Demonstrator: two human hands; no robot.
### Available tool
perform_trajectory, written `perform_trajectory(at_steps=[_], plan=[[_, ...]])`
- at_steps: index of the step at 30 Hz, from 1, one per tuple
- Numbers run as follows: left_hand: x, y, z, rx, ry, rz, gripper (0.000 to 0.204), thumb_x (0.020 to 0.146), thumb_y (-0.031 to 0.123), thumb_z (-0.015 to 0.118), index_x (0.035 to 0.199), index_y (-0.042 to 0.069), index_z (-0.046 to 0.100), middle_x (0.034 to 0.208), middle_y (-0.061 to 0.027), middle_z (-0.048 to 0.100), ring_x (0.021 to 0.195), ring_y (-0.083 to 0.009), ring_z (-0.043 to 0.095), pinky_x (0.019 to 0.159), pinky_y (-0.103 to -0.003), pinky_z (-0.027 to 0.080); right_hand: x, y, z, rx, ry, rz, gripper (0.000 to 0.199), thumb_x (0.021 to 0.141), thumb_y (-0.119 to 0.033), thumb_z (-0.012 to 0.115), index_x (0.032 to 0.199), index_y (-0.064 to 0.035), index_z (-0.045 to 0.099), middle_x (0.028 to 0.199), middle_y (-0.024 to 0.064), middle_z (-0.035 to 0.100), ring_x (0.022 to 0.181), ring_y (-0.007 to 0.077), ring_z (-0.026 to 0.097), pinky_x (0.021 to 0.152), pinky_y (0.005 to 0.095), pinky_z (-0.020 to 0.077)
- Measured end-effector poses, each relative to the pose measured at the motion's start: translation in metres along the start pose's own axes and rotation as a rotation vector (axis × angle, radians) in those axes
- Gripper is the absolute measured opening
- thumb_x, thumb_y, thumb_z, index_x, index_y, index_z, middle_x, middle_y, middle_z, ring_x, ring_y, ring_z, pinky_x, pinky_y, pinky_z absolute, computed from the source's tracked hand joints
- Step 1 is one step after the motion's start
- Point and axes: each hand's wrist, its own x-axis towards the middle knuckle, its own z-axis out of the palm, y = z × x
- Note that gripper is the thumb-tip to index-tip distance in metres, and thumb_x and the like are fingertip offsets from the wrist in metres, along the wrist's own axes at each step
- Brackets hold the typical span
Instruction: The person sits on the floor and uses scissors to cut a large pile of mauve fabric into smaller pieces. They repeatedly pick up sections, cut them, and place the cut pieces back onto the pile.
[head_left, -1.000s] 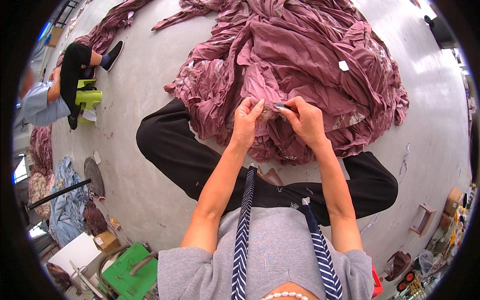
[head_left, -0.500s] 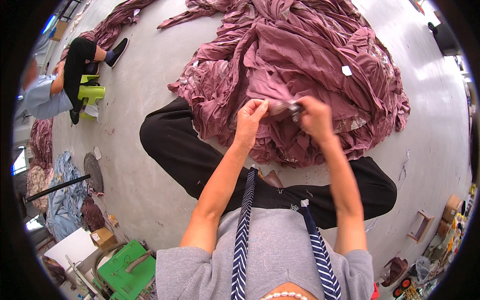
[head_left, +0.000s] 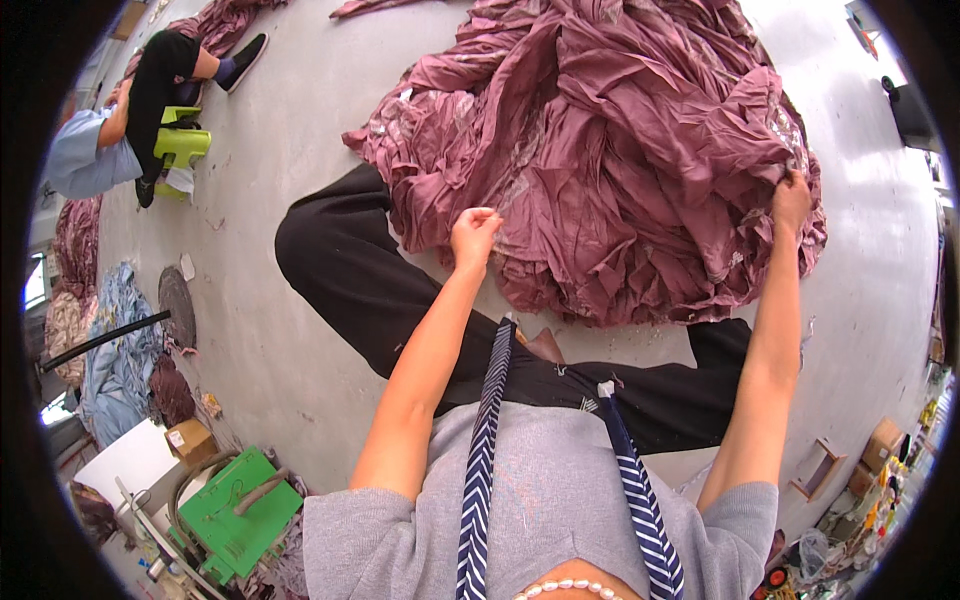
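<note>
The left hand (head_left: 473, 232) pinches a fold of the maroon cloth (head_left: 610, 160) heaped on the floor (head_left: 300, 200). Well apart, the right hand (head_left: 790, 200) grips its far edge, fingers pressed together.

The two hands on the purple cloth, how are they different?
The left hand is closed in a fist at the near edge of the mauve cloth pile, close to the body. The right hand is stretched far out to the side, gripping the cloth's far right edge. The left arm is bent; the right arm is almost straight. Both are bare and pinch the same cloth.
</note>
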Motion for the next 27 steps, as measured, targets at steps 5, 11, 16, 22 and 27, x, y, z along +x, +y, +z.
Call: perform_trajectory(at_steps=[5, 11, 16, 22, 27], plan=[[0.006, -0.046, 0.034, 0.405, -0.134, -0.005, 0.037, 0.075, 0.018, 0.071, 0.107, 0.005, 0.057, 0.093, -0.0068, 0.062, 0.084, -0.0149, 0.059, 0.071, -0.027, 0.048, -0.028, -0.001, 0.025, 0.053, -0.114, 0.018, 0.027, 0.078, -0.015, 0.050, 0.101, -0.0088, 0.064, 0.093, 0.0177, 0.065, 0.088, 0.0336, 0.062, 0.077, 0.0405, 0.0476], [-0.011, -0.076, 0.083, 0.372, -0.288, -0.073, 0.033, 0.079, 0.023, 0.069, 0.102, 0.004, 0.055, 0.081, -0.0064, 0.064, 0.071, -0.0158, 0.061, 0.063, -0.027, 0.047, -0.059, 0.002, 0.008, 0.508, -0.477, 0.086, 0.035, 0.075, -0.005, 0.057, 0.110, 0.0015, 0.058, 0.096, 0.0088, 0.066, 0.086, 0.0152, 0.062, 0.078, 0.0264, 0.0469], [-0.005, -0.071, 0.080, 0.131, -0.335, -0.257, 0.012, 0.087, 0.014, 0.060, 0.091, 0.004, 0.053, 0.077, -0.0057, 0.063, 0.065, -0.0138, 0.061, 0.056, -0.025, 0.048, -0.144, -0.037, -0.041, 0.488, -0.096, 0.108, 0.013, 0.083, -0.007, 0.058, 0.095, -0.0038, 0.062, 0.087, 0.0057, 0.066, 0.077, 0.0136, 0.061, 0.071, 0.0283, 0.0474], [-0.011, -0.050, 0.071, -0.026, -0.364, -0.313, 0.011, 0.090, 0.011, 0.055, 0.087, 0.004, 0.046, 0.075, -0.0096, 0.060, 0.067, -0.0210, 0.065, 0.054, -0.030, 0.054, -0.284, -0.122, -0.030, 0.848, -0.722, 0.077, 0.022, 0.077, -0.009, 0.067, 0.097, -0.0030, 0.061, 0.085, 0.0077, 0.064, 0.071, 0.0114, 0.060, 0.061, 0.0259, 0.0487], [-0.022, -0.012, 0.066, -0.078, -0.477, -0.237, 0.013, 0.089, 0.012, 0.056, 0.085, 0.006, 0.046, 0.075, -0.0097, 0.061, 0.067, -0.0199, 0.066, 0.055, -0.028, 0.054, -0.319, -0.163, 0.013, 0.635, -0.900, 0.045, 0.032, 0.071, -0.011, 0.069, 0.101, -0.0019, 0.060, 0.084, 0.0078, 0.062, 0.068, 0.0163, 0.059, 0.062, 0.0278, 0.0468]])
